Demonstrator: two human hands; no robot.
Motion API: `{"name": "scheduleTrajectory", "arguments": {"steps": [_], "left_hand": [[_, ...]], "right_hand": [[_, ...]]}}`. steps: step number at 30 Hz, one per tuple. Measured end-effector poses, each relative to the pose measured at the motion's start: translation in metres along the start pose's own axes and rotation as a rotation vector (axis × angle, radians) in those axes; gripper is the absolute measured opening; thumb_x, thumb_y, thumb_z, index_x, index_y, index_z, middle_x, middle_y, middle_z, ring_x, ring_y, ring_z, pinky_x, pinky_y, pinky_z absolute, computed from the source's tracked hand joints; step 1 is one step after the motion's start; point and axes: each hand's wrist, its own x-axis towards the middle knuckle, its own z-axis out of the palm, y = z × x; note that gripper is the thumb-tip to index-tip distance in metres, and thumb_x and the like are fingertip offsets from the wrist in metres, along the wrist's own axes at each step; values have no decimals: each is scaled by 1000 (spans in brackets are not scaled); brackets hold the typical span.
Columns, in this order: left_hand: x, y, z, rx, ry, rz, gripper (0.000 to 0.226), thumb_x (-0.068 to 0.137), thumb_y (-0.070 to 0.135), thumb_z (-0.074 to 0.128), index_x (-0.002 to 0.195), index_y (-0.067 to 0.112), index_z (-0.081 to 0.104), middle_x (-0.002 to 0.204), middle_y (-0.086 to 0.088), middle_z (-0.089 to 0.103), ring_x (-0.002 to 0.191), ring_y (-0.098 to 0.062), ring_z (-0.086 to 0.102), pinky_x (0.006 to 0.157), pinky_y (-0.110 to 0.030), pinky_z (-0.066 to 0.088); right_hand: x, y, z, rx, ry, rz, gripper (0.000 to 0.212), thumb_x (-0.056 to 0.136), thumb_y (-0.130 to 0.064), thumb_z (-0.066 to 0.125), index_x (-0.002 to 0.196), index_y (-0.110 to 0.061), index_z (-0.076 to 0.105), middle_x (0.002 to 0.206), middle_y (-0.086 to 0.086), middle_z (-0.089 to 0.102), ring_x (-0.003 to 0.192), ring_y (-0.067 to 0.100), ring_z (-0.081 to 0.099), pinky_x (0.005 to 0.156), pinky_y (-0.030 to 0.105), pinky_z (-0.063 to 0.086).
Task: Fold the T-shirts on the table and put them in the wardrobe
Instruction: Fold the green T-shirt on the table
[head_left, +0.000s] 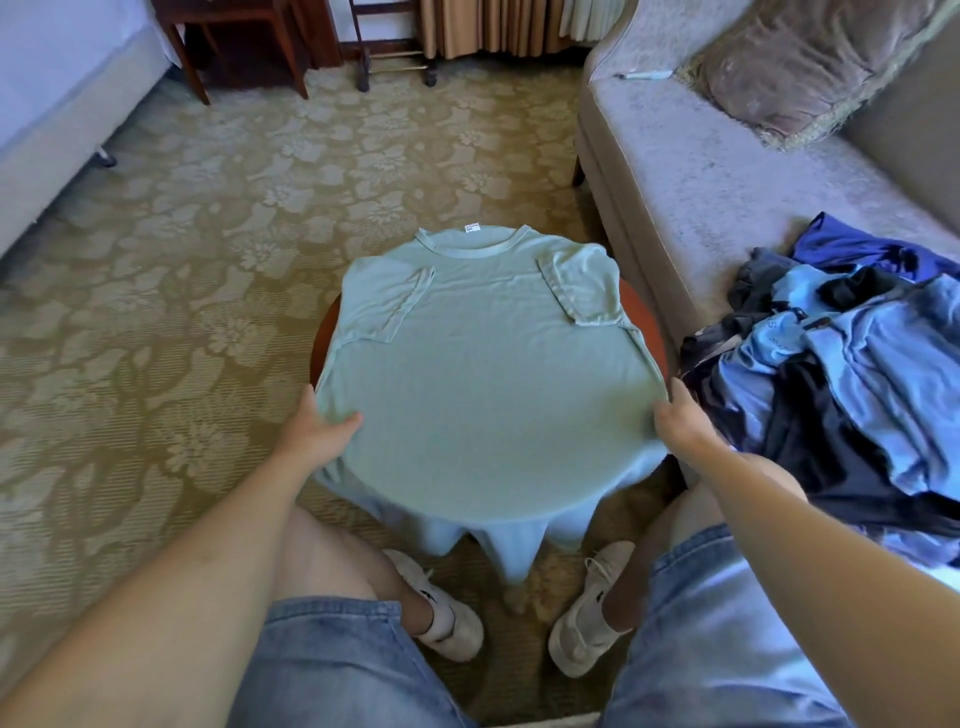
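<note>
Shirt first: a pale green T-shirt (483, 364) lies spread over the small round table (645, 318), collar at twelve o'clock, both sleeves folded in across the chest, hem drooping over the edge at six o'clock between the seated person's knees. The left hand (317, 426) grips the shirt's side at about eight o'clock, thumb lying on top of the cloth and fingers tucked under it. The right hand (680, 415) pinches the opposite side at about four o'clock, fingers curled round the edge. At three o'clock from the table a heap of blue and dark clothes (857, 364) sits on the grey sofa (701, 171), near the right forearm. A cushion (795, 67) rests on the sofa at one o'clock. White shoes (447, 616) stand on the patterned carpet (208, 260) below the table's near edge
</note>
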Motion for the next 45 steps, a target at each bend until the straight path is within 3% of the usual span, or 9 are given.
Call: {"name": "scheduleTrajectory", "arguments": {"steps": [5,9,12,16,20,25,35,40,45], "left_hand": [[-43,26,-30,-74,-129,151,82,80,3,56,151,30,28,135,9,51,117,-21,54,97,-33,44],[-36,62,-49,-116,-91,285,43,84,-5,59,120,19,66,121,-4,61,103,-21,60,85,-30,48],[-31,107,-59,-257,28,380,17,88,-3,62,91,12,72,105,-9,65,97,-17,56,79,-20,41],[-4,150,-77,-375,204,388,19,92,2,58,102,11,71,114,-12,66,98,-16,57,66,-4,42],[21,149,-70,-177,37,315,74,89,9,66,152,16,29,143,-8,48,126,-25,51,101,-29,40],[44,80,-19,152,-12,136,92,65,41,73,148,27,34,142,-13,48,125,-33,50,103,-41,45],[-11,42,-10,62,76,35,50,76,28,75,117,16,48,119,-6,60,108,-31,58,88,-37,47],[-42,28,-25,66,107,2,65,83,10,60,144,10,37,134,-15,54,118,-34,55,92,-36,44],[-72,34,-36,-295,21,179,27,87,4,64,111,12,55,90,-11,66,61,-19,60,62,-31,49]], "right_hand": [[-17,-7,-14,-104,68,-146,72,84,-2,44,151,-25,28,122,15,59,97,36,61,78,41,53],[-14,-51,-24,-13,195,-366,51,86,3,40,130,-14,59,97,12,64,70,22,58,57,24,47],[1,-98,-33,74,287,-444,40,86,2,43,110,-10,71,110,14,69,100,31,62,81,24,46],[36,-149,-55,172,303,-430,41,89,-2,46,126,-9,64,129,12,63,121,29,56,98,24,40],[69,-152,-61,86,55,-347,74,93,-14,61,155,-16,20,156,8,33,141,26,36,112,34,34],[75,-86,-20,-349,-33,-183,67,83,-27,67,142,-12,37,132,20,52,115,38,55,86,37,48],[45,-33,-11,-219,-8,17,49,80,-16,70,123,2,55,111,17,61,103,36,59,77,35,49],[18,-26,-19,4,129,-41,50,87,-8,60,134,-5,47,117,17,60,101,32,59,75,32,46],[-13,-32,-33,242,163,-270,10,89,-8,61,95,-15,58,88,9,62,68,27,62,69,42,57]]}}
